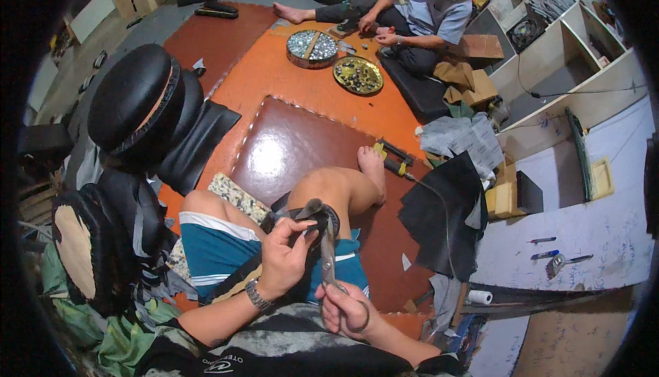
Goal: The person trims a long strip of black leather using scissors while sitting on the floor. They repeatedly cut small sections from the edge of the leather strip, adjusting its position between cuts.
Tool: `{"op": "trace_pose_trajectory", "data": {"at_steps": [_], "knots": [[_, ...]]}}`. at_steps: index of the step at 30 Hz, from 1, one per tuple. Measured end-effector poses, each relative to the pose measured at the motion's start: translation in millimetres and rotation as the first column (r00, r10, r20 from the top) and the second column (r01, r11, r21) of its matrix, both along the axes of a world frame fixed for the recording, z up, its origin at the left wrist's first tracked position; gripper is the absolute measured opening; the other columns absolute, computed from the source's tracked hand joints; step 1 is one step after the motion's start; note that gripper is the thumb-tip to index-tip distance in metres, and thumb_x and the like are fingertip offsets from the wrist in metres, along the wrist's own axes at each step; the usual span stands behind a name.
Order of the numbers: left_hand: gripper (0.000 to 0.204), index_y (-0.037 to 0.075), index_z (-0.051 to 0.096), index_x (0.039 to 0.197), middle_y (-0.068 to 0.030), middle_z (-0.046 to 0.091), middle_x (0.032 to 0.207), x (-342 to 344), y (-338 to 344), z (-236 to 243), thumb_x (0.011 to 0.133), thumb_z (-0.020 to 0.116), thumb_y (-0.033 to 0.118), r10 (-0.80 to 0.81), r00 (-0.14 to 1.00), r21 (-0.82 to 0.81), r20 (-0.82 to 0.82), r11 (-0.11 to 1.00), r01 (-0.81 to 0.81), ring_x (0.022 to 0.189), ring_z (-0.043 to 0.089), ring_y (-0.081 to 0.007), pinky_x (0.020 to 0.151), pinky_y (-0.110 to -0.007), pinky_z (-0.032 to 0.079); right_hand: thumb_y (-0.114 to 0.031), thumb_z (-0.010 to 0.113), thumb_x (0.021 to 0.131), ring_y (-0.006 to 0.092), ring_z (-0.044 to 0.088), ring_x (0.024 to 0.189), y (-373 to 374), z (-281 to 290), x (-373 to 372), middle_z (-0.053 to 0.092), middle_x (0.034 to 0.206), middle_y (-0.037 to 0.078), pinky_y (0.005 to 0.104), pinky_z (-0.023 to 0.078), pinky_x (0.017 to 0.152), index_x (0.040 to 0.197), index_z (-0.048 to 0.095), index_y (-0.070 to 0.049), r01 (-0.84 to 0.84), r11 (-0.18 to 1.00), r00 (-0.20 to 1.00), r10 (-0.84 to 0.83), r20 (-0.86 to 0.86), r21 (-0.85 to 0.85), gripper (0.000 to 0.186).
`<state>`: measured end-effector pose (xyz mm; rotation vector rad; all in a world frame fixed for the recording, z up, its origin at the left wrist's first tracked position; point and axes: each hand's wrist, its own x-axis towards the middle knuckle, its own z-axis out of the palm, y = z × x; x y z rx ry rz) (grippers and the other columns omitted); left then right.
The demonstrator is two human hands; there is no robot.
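Over my lap, my right hand is closed around the handles of metal scissors. Their worn blades point away from me. My left hand, with a metal watch on its wrist, pinches a piece of black material close beside the blades. Just beyond my left fingertips shows a small rounded grey-brown thing whose kind I cannot make out. Whether the blades are biting into the material is hidden.
Round black padded seats are stacked at left. Across the mat, another person sits near a round tin and a gold tray of small parts. Black sheet material and a corded tool lie at right beside shelving.
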<state>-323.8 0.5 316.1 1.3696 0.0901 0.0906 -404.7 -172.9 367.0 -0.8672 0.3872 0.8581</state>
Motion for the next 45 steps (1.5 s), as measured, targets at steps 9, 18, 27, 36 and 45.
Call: {"op": "trace_pose_trajectory", "data": {"at_steps": [9,18,27,36,45], "knots": [[0.016,-0.004,0.075,0.113,-0.0088,0.075,0.101,10.2,7.6,10.9,0.1,0.069,0.001,-0.039,0.999,0.031,0.017,0.999,0.038,0.09,0.069,-0.0114,0.079,-0.025,0.056,-0.039,0.057,0.109,0.0134,0.052,0.061,-90.3,40.1,14.8,0.05,0.075,0.001,0.0299,0.05,0.058,0.124,0.057,-0.001,-0.367,0.892,0.909,0.404,0.101,-0.263,0.041],[0.015,0.003,0.08,0.109,-0.0032,0.07,0.091,2.5,10.6,19.5,0.094,0.077,0.004,-0.103,0.994,0.066,-0.024,0.992,0.105,0.084,0.065,-0.0099,0.077,-0.025,0.053,-0.044,0.053,0.109,0.0189,0.056,0.074,-71.3,11.9,-0.2,0.052,0.083,0.006,0.0367,0.055,0.07,0.131,0.052,0.006,-0.273,0.943,0.962,0.272,0.034,0.192,0.054],[0.017,0.006,0.082,0.098,-0.0072,0.067,0.085,-6.6,19.1,26.9,0.081,0.086,0.007,-0.222,0.972,0.368,0.081,0.913,0.177,0.086,0.061,-0.0187,0.077,-0.033,0.048,-0.042,0.048,0.112,0.0157,0.053,0.066,-41.4,-2.7,-2.3,0.051,0.077,0.004,0.0327,0.052,0.06,0.125,0.054,0.004,-0.096,0.976,0.995,0.091,0.038,0.194,0.049],[0.099,0.004,0.049,0.147,-0.0203,0.063,0.128,-26.1,60.7,22.3,0.063,0.099,0.021,-0.272,0.962,0.782,0.016,0.603,0.157,0.116,0.063,-0.0368,0.101,-0.049,0.049,-0.04,0.048,0.112,0.0144,0.05,0.056,-36.1,-9.6,0.1,0.049,0.07,0.002,0.0295,0.046,0.05,0.122,0.055,0.001,-0.044,0.989,0.999,0.045,-0.003,0.143,0.043],[0.097,0.013,0.051,0.15,-0.0141,0.058,0.141,33.5,101.9,38.0,0.063,0.096,0.016,-0.453,0.887,0.932,-0.091,0.276,0.237,0.132,0.054,-0.037,0.11,-0.05,0.042,-0.046,0.05,0.111,0.0139,0.047,0.059,-11.8,-14.2,-1.4,0.047,0.071,0.002,0.0297,0.044,0.051,0.119,0.056,0.0,-0.068,0.99,0.998,0.067,0.016,0.121,0.047]]}}
